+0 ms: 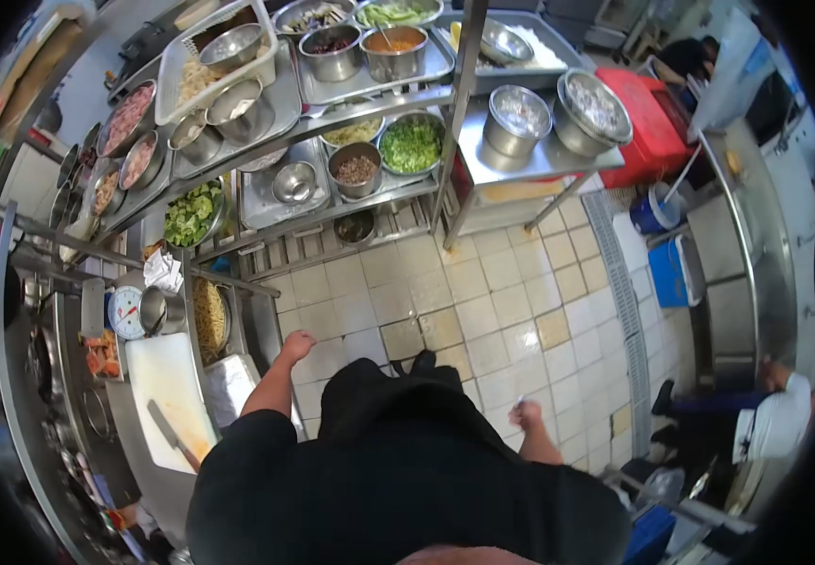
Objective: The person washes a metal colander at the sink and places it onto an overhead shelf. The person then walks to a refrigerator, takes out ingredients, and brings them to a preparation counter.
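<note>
One knife [172,435] laid on white board [156,365] beside left arm [272,388], best given room. Left hand [298,346] loosely curled, nothing seen held; right hand [526,413] well apart, grip cannot be told. Shiny floor [519,337] best trodden carefully.

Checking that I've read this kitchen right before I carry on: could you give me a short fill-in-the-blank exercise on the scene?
1. The knife lies on a white cutting ____.
2. Of the person's hands, the ____ one is nearer the knife.
3. The colour of the bucket beside the floor drain is ____.
4. The round dial beside the metal pot belongs to a weighing ____.

Missing words: board; left; blue; scale.
</note>
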`<state>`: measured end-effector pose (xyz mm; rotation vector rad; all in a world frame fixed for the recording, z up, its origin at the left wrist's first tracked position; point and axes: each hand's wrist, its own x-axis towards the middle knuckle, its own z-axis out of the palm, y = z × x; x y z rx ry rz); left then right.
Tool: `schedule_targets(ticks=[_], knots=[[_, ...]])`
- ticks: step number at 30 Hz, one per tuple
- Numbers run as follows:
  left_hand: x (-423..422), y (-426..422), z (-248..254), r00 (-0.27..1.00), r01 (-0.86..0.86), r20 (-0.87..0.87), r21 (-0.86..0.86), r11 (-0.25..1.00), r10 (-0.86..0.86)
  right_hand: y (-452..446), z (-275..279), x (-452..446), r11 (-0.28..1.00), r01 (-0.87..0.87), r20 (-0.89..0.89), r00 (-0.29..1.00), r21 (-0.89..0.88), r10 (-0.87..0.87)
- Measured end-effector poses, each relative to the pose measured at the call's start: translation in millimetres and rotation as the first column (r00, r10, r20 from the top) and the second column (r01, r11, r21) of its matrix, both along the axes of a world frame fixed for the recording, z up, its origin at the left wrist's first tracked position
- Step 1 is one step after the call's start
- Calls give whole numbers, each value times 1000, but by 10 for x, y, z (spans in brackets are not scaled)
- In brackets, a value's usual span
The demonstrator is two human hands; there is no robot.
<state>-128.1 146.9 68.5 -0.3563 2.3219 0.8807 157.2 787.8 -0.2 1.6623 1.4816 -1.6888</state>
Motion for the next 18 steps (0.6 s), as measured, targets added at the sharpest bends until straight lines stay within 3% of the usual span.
schedule_targets(ticks=[1,2,4,7,9,13,16,18], knots=[[-34,127,-38,1000,5,15,3,1000,-5,97,263,26,987,38,90,996,-158,-24],[-82,298,18,998,45,48,-11,999,-44,279,116,197,959,10,-7,1000,-285,-13],[-130,525,150,985,122,126,-47,991,-115,326,255,123,983,37,74,997,-179,-24],[-293,995,586,957,224,204,-73,972,-205,605,692,-320,997,-18,20,1000,-72,19],[-413,1171,462,924,363,176,-123,924,-340,720,1042,-645,1000,-24,-11,1000,-4,24],[-1137,1737,-60,735,676,136,-234,699,-665,1227,908,-1168,996,-89,-131,987,29,92],[-1506,2305,-244,804,590,58,-197,783,-592,1497,1247,-1488,997,-80,-202,976,11,81],[-1729,2738,-337,774,630,47,-161,760,-631,2033,666,-1344,997,-13,-120,993,-70,4]])
